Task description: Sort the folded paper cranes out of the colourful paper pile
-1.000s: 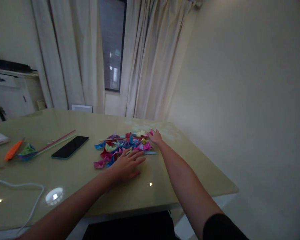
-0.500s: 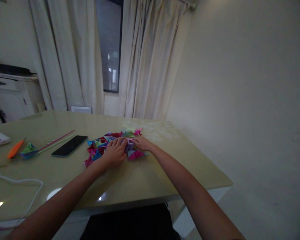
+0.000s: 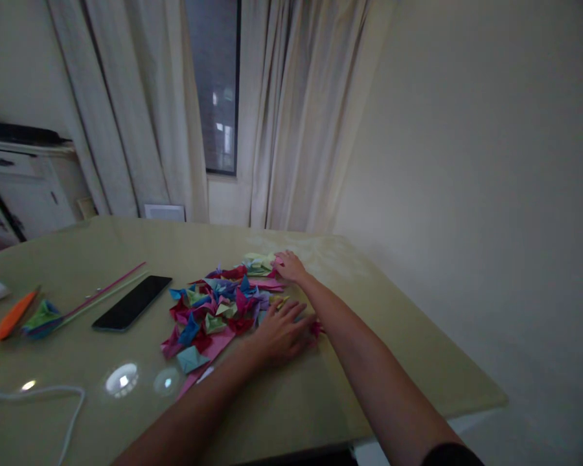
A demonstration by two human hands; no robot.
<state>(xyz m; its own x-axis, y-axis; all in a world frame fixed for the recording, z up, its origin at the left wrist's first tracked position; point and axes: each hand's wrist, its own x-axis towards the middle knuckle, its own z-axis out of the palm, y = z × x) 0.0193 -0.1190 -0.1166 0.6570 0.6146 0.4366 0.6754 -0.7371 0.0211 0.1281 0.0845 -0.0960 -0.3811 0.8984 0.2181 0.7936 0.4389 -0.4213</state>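
Note:
A heap of folded coloured paper pieces (image 3: 218,301) in pink, blue, green and yellow lies spread on the glossy beige table (image 3: 126,252). My left hand (image 3: 279,333) rests flat at the heap's near right edge, fingers stretched out over a few pieces. My right hand (image 3: 289,265) reaches to the heap's far right corner, fingers laid on the yellow and pink pieces there. Neither hand lifts anything.
A black phone (image 3: 130,310) lies left of the heap, beside thin pink and green sticks (image 3: 109,288). An orange tool (image 3: 12,315) and a folded green-blue paper (image 3: 39,318) sit at the far left. A white cable (image 3: 53,401) curls near the front edge. Curtains hang behind; a wall stands right.
My hands were together on the heap's middle; now the left has slid to the near right edge and the right to the far corner. The pieces lie more spread out.

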